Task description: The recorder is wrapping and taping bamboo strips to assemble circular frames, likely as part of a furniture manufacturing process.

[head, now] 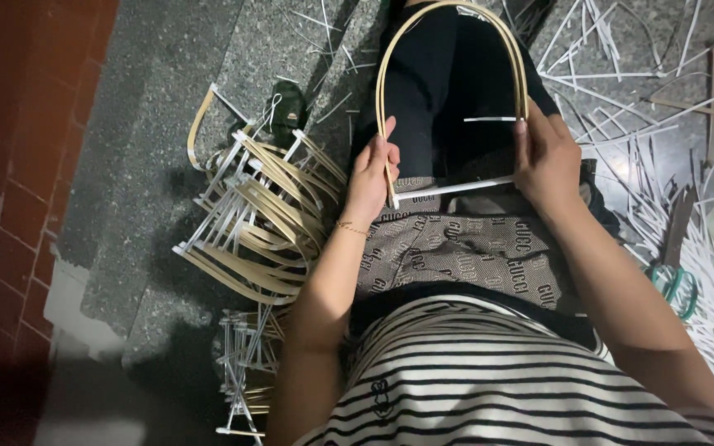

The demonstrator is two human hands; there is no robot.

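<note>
I hold a bent bamboo strip arch [423, 25] over my lap, its curve pointing away from me. My left hand [371, 177] grips the arch's left leg near its lower end. My right hand [545, 161] grips the right leg. A white flat stick [456, 189] runs across between the two hands, joining the leg ends at the bottom. A shorter white stick [489, 119] sits higher up by the right leg.
A pile of finished arched bamboo frames [262, 215] lies on the stone floor to my left, with more frames [245, 363] nearer me. Loose white sticks [704, 223] are scattered at right, beside a green ring [676, 285]. A red brick wall [10, 165] stands far left.
</note>
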